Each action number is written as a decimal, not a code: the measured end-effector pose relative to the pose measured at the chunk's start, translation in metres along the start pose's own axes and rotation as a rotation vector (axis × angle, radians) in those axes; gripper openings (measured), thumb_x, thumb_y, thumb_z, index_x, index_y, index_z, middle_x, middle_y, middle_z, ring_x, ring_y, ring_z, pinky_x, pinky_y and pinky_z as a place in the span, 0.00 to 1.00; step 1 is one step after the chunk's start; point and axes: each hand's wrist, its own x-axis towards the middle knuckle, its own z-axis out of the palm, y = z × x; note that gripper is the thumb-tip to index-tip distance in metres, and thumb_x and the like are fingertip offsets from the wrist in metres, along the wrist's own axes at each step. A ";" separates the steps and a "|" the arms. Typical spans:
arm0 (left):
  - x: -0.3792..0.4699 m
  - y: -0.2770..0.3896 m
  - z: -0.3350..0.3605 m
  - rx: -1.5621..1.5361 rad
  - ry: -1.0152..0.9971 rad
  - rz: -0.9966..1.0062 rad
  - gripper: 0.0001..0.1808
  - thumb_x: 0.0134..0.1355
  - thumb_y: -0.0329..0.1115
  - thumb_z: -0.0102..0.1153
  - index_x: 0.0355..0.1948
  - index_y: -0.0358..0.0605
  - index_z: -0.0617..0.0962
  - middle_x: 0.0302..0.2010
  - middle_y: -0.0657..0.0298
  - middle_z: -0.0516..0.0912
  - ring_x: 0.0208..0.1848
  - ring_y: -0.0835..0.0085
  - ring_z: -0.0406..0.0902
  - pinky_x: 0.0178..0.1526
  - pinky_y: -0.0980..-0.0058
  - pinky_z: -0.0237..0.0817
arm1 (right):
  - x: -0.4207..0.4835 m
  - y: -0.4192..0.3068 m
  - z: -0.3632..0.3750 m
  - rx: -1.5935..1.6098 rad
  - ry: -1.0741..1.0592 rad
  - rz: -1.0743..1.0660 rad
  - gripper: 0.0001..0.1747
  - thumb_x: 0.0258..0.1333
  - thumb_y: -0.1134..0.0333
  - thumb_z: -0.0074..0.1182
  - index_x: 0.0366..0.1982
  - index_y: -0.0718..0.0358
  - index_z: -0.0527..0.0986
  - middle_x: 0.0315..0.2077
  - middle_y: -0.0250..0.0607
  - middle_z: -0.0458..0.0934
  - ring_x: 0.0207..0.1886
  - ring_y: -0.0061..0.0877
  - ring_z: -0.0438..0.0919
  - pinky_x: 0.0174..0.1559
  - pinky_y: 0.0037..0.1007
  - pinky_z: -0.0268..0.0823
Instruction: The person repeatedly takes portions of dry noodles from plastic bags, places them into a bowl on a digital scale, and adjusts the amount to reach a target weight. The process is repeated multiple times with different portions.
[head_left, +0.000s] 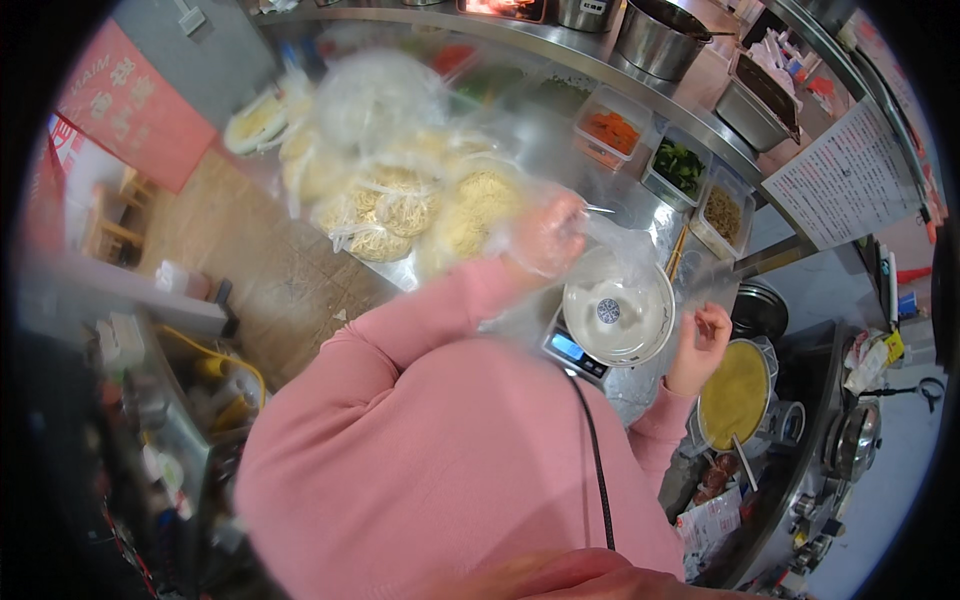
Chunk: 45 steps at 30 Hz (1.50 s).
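Note:
My left hand (551, 231), wrapped in clear plastic, is closed on a clear plastic bag (626, 244). The bag stretches rightward over the far rim of a white bowl (630, 319) with a blue printed motif at its bottom. Beneath the bowl is a digital kitchen scale (574, 351) with a lit display. To the bowl's right, my right hand (703, 345) is raised with its fingers loosely bent and nothing visible in them. Left of my left hand lie pale noodles (484, 206) and bundles of noodles in clear bags (386, 210), partly blurred.
Tubs of shredded carrot (611, 131), leafy greens (679, 165) and brown topping (724, 212) line the steel counter's far side. Chopsticks (677, 253) lie near the bowl. At right stands a pot of yellowish liquid (733, 394) with a ladle handle (744, 461). A steel shelf (540, 34) carries pots.

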 end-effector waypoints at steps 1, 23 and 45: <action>-0.004 0.007 0.003 -0.001 -0.071 -0.038 0.17 0.46 0.27 0.54 0.40 0.44 0.72 0.33 0.56 0.74 0.33 0.60 0.74 0.36 0.68 0.67 | -0.002 -0.008 0.008 -0.064 -0.058 -0.071 0.21 0.38 0.74 0.62 0.38 0.63 0.68 0.44 0.41 0.68 0.48 0.29 0.67 0.51 0.29 0.59; -0.006 0.001 -0.003 0.169 -0.168 0.055 0.12 0.52 0.27 0.52 0.39 0.46 0.71 0.30 0.54 0.74 0.31 0.56 0.74 0.31 0.64 0.64 | 0.006 0.004 -0.010 -0.324 -0.351 0.073 0.24 0.41 0.82 0.48 0.46 0.64 0.73 0.40 0.43 0.72 0.44 0.33 0.70 0.50 0.29 0.61; 0.001 0.003 -0.002 0.084 -0.287 -0.030 0.06 0.48 0.24 0.52 0.29 0.43 0.70 0.27 0.53 0.74 0.30 0.52 0.72 0.32 0.63 0.63 | 0.011 0.013 -0.027 -0.637 0.027 -0.144 0.18 0.38 0.83 0.42 0.35 0.65 0.75 0.34 0.44 0.72 0.40 0.36 0.72 0.44 0.30 0.64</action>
